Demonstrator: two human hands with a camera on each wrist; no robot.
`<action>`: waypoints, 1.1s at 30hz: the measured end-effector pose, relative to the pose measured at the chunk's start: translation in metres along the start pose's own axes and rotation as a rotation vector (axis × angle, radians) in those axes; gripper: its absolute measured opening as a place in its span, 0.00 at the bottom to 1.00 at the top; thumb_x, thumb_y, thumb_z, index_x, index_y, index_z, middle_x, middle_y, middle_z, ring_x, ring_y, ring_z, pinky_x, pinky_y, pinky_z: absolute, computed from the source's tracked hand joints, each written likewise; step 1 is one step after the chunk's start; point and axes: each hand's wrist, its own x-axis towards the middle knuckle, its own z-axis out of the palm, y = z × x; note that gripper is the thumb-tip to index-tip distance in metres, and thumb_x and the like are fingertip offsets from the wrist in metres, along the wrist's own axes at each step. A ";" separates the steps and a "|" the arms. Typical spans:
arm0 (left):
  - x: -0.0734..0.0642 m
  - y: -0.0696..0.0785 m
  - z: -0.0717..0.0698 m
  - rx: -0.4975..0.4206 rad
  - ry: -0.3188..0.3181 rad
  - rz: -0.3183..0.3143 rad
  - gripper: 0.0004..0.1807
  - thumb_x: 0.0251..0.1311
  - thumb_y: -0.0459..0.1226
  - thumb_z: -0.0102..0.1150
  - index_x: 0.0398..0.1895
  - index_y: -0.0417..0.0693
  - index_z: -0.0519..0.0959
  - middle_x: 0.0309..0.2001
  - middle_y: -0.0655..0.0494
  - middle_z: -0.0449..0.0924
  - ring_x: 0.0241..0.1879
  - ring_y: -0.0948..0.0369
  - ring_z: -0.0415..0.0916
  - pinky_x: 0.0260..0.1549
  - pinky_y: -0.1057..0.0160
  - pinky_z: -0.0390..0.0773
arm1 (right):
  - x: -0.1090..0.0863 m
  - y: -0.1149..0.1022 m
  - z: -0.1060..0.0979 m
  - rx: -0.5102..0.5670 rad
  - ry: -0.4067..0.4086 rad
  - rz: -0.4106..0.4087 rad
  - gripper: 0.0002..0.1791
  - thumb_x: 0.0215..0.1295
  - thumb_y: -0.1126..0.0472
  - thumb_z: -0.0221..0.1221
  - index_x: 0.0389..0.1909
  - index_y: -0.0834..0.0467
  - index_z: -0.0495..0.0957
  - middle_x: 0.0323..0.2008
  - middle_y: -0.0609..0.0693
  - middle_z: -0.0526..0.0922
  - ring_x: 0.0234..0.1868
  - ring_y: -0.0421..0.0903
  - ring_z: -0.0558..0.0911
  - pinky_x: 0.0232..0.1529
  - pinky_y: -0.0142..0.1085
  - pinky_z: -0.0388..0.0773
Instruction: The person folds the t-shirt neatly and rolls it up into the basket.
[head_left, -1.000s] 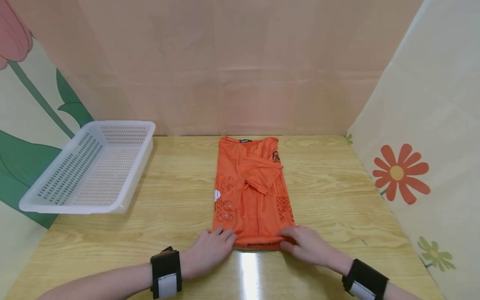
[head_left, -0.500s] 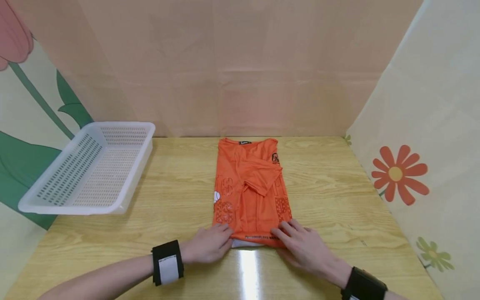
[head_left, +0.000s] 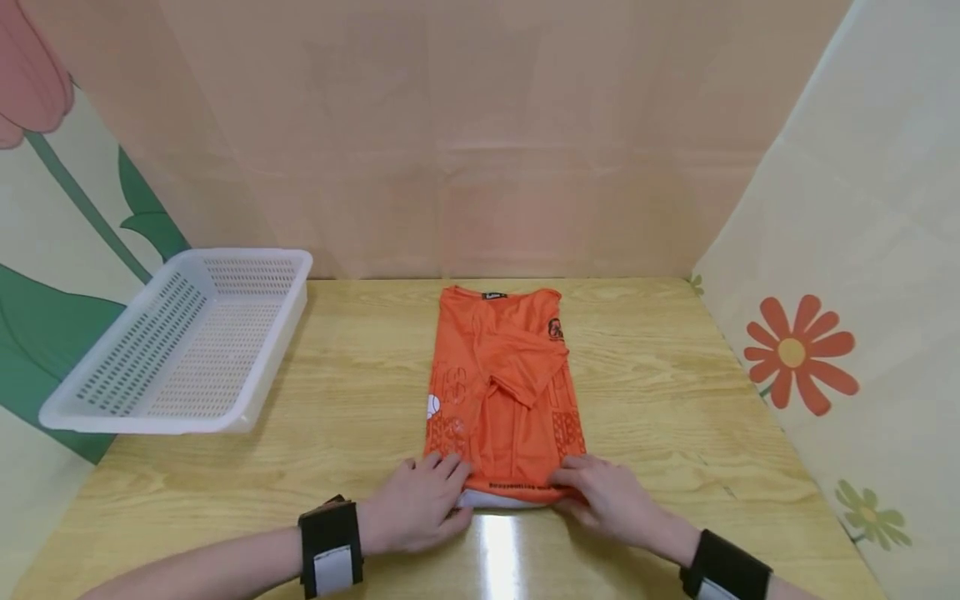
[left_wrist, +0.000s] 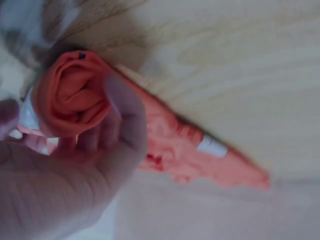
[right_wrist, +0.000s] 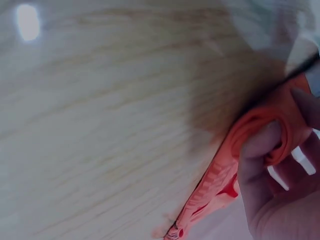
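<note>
An orange T-shirt (head_left: 517, 425) lies folded lengthwise on the table, collar at the far end and one sleeve across its middle. Its near end is rolled up, with dark lettering and a whitish strip along the roll. My left hand (head_left: 420, 507) grips the roll's left end, fingers over the top and thumb at the near side. On the other end, my right hand (head_left: 618, 504) holds the roll the same way. In the left wrist view the rolled cloth (left_wrist: 75, 95) shows as a spiral inside the curled fingers. The right wrist view shows fingers around the roll's end (right_wrist: 297, 112).
A white perforated plastic basket (head_left: 258, 396) stands at the left of the wooden table (head_left: 360, 358). A pinkish backdrop (head_left: 480, 150) rises behind the table's far edge, and flower-printed sheets (head_left: 862, 233) border the sides.
The roll has turned, and a whitish strip now shows on its near side. My right fingers, spread over the cloth half a second ago, have drawn back around the roll's end.
</note>
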 end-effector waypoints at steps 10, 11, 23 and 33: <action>-0.002 0.008 0.014 0.303 0.183 0.055 0.13 0.73 0.40 0.55 0.58 0.55 0.75 0.53 0.60 0.79 0.45 0.61 0.76 0.16 0.68 0.66 | 0.007 0.009 -0.008 0.142 -0.056 -0.033 0.08 0.67 0.56 0.69 0.44 0.52 0.88 0.40 0.45 0.90 0.40 0.42 0.88 0.38 0.37 0.82; -0.002 0.008 0.014 0.299 0.174 0.055 0.13 0.72 0.38 0.55 0.57 0.55 0.75 0.53 0.60 0.79 0.45 0.61 0.76 0.15 0.69 0.64 | 0.007 0.009 -0.008 0.150 -0.071 -0.020 0.08 0.67 0.56 0.68 0.44 0.53 0.88 0.40 0.45 0.90 0.40 0.42 0.88 0.38 0.37 0.82; 0.007 -0.003 -0.001 -0.087 -0.029 0.047 0.10 0.79 0.45 0.50 0.50 0.53 0.78 0.46 0.57 0.83 0.48 0.58 0.82 0.35 0.62 0.82 | 0.000 -0.001 -0.009 -0.049 -0.051 0.023 0.19 0.67 0.50 0.68 0.56 0.51 0.84 0.49 0.48 0.86 0.48 0.50 0.86 0.37 0.44 0.84; 0.020 -0.009 -0.009 -0.312 -0.120 -0.058 0.11 0.76 0.45 0.51 0.38 0.54 0.81 0.41 0.58 0.78 0.39 0.63 0.74 0.30 0.63 0.72 | -0.007 -0.007 0.008 -0.373 0.210 -0.150 0.28 0.54 0.53 0.76 0.57 0.47 0.80 0.46 0.44 0.79 0.46 0.44 0.76 0.18 0.25 0.57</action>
